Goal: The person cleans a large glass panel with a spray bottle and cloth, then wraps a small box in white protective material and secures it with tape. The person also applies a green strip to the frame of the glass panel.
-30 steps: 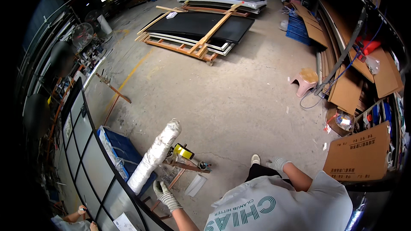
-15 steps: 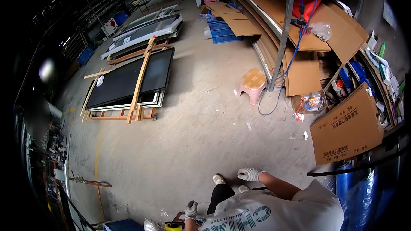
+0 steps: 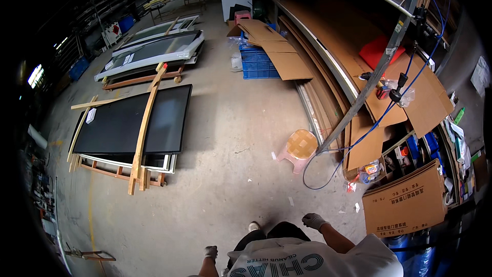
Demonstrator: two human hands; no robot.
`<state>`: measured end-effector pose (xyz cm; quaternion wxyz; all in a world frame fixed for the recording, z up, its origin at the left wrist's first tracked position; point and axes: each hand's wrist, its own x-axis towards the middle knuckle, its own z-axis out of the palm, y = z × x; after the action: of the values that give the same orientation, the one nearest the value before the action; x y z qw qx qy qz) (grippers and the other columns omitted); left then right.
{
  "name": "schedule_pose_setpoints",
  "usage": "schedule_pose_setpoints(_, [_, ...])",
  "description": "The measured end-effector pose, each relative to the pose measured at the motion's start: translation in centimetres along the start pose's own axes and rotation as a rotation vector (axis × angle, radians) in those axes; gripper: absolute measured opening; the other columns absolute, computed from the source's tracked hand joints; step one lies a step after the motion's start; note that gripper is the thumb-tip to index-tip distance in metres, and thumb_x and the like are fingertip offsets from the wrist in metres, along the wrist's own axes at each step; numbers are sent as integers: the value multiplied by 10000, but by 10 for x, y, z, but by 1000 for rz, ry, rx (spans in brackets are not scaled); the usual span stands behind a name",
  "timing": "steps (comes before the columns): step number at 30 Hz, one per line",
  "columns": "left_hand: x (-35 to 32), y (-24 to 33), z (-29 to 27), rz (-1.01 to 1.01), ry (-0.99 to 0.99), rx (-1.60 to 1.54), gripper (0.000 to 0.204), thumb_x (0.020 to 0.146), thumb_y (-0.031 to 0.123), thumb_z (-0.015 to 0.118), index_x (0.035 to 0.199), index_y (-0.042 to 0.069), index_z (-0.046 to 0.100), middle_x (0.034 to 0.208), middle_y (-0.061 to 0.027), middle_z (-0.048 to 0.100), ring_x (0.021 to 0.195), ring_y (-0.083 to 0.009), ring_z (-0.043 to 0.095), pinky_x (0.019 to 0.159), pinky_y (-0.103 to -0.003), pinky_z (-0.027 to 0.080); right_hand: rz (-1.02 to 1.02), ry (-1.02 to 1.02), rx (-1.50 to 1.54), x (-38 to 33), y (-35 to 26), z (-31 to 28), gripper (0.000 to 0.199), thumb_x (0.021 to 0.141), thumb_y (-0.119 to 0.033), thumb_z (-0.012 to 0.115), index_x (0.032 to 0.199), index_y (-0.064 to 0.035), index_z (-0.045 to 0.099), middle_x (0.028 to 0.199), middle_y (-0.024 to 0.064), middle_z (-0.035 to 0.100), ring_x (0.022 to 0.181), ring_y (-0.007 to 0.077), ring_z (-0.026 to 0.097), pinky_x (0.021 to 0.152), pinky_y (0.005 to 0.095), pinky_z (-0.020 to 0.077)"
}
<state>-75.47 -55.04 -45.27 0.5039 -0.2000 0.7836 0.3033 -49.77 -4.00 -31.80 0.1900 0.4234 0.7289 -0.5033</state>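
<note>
My left hand [image 3: 210, 252], in a pale knitted work glove, hangs low beside my body. Its fingers are curled in, and nothing shows in them. On the other side, my right hand [image 3: 313, 221] is held out over the concrete floor [image 3: 225, 190], wearing a striped glove with darker fingertips. The right fingers are loosely bent and a little apart, with no object visible in them. Neither hand touches anything. Closest to the right hand are a printed cardboard sheet stack [image 3: 405, 202] and a pink stool [image 3: 300, 149] with a tan top.
Dark framed panels [image 3: 133, 120] lie on a wooden trolley at left, crossed by wooden strips [image 3: 147, 123]. More framed panels [image 3: 154, 51] lie behind. A blue crate [image 3: 259, 64] stands ahead. Right is a rack with cardboard [image 3: 328, 36], a metal post [image 3: 369, 82] and a hanging blue cable [image 3: 353, 146].
My view has shifted; the trolley and panels now sit lower and farther left. The stool and rack appear closer. The yellow object near my left hand has left the picture.
</note>
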Motion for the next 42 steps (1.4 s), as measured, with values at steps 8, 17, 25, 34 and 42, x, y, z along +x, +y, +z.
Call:
schedule_pose_setpoints(8, [50, 503, 15, 787, -40, -211, 247, 867, 140, 648, 1082, 20, 644, 935, -67, 681, 814, -133, 604, 769, -276, 506, 720, -318, 1145, 140, 118, -35, 280, 814, -211, 636, 996, 1, 654, 843, 148, 688, 727, 270, 648, 665, 349, 516])
schedule_pose_setpoints(17, [89, 589, -52, 400, -20, 318, 297, 823, 300, 645, 999, 66, 692, 834, -48, 681, 743, -151, 622, 668, -305, 500, 442, -94, -312, 381, -195, -200, 340, 844, -370, 512, 903, -91, 697, 918, 102, 701, 909, 285, 662, 769, 374, 512])
schedule_pose_setpoints(25, [153, 556, -121, -212, 113, -729, 122, 838, 180, 563, 856, 77, 625, 665, -76, 619, 455, -166, 506, 400, -286, 391, -197, 467, -291, 677, -570, -352, 266, 830, -283, 579, 946, -59, 660, 896, 173, 671, 834, 314, 651, 756, 380, 506])
schedule_pose_setpoints(34, [293, 809, -206, -249, -78, -535, 174, 844, 175, 608, 970, 56, 631, 698, -69, 627, 476, -136, 511, 414, -265, 404, -168, 84, -563, 803, -785, -279, 400, 827, -365, 548, 1113, -96, 621, 1173, 179, 585, 1119, 330, 550, 938, 428, 449])
schedule_pose_setpoints(42, [307, 1230, -349, 570, 77, -742, 338, 893, 274, 642, 1165, 78, 601, 912, -87, 691, 742, -155, 646, 632, -285, 530, -99, 99, -571, 933, -891, -343, 492, 812, -381, 580, 1203, -84, 544, 1300, 169, 490, 1128, 365, 527, 952, 440, 442])
